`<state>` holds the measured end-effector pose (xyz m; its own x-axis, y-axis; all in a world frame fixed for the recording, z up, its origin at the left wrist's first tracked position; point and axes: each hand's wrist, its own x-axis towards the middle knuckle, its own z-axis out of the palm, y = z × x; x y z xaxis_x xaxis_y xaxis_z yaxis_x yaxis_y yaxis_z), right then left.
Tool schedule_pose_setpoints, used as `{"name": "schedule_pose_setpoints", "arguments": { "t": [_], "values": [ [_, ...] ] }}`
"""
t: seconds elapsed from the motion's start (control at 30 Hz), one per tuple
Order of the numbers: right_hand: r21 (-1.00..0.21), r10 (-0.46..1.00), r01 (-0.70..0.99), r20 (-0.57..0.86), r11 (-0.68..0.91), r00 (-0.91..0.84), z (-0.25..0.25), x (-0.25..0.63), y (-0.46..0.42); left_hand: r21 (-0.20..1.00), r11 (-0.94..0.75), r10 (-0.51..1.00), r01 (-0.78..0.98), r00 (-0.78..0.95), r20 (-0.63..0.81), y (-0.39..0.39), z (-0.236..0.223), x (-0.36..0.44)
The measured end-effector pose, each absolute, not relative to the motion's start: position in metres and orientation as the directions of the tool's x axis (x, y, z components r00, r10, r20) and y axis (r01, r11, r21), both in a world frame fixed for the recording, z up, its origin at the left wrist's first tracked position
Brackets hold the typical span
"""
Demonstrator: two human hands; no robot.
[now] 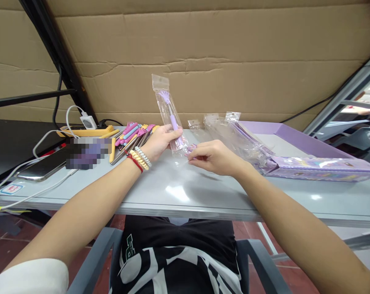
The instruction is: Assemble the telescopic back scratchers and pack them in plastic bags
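My left hand [160,143] is closed around the lower part of a clear plastic bag [160,83] that stands tilted above the table. Inside the bag is a lilac back scratcher [173,121] with its hand-shaped head at the top and a metal shaft. At the bag's lower end, my right hand [215,157] pinches a small purple patterned piece [190,149], whose kind I cannot make out. Several loose back scratchers [132,134] in pink, blue, yellow and purple lie piled beside my left wrist.
Clear plastic bags [224,132] lie in a heap right of my hands, against a purple open box [322,168]. On the left are a phone [45,165], white cables [54,190] and a yellow power strip [89,131]. Cardboard [209,53] lines the back.
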<state>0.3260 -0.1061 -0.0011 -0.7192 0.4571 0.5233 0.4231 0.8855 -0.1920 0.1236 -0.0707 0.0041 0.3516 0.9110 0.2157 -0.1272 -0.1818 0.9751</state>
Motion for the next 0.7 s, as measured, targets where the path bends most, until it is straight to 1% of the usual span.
{"name": "schedule_pose_setpoints", "arguments": {
  "t": [0.13, 0.3, 0.43, 0.5, 0.7],
  "values": [
    [-0.218, 0.479, 0.434, 0.532, 0.874, -0.698, 0.001, 0.324, -0.109, 0.979, -0.184, 0.914, -0.083, 0.353, 0.202, -0.071, 0.003, 0.124],
    [-0.312, 0.592, 0.511, 0.542, 0.801, -0.597, 0.003, 0.323, -0.111, 0.966, -0.259, 0.846, -0.007, 0.482, 0.23, -0.071, -0.001, 0.126],
    [-0.363, 0.662, 0.565, 0.533, 0.741, -0.526, 0.003, 0.322, -0.11, 0.957, -0.288, 0.798, 0.047, 0.565, 0.212, -0.07, -0.006, 0.127],
    [-0.367, 0.679, 0.583, 0.529, 0.725, -0.51, 0.003, 0.321, -0.11, 0.96, -0.276, 0.785, 0.04, 0.586, 0.201, -0.07, -0.007, 0.128],
    [-0.369, 0.715, 0.629, 0.506, 0.685, -0.482, 0.003, 0.32, -0.11, 0.987, -0.16, 0.809, -0.006, 0.572, 0.135, -0.074, -0.006, 0.129]
  ]
}}
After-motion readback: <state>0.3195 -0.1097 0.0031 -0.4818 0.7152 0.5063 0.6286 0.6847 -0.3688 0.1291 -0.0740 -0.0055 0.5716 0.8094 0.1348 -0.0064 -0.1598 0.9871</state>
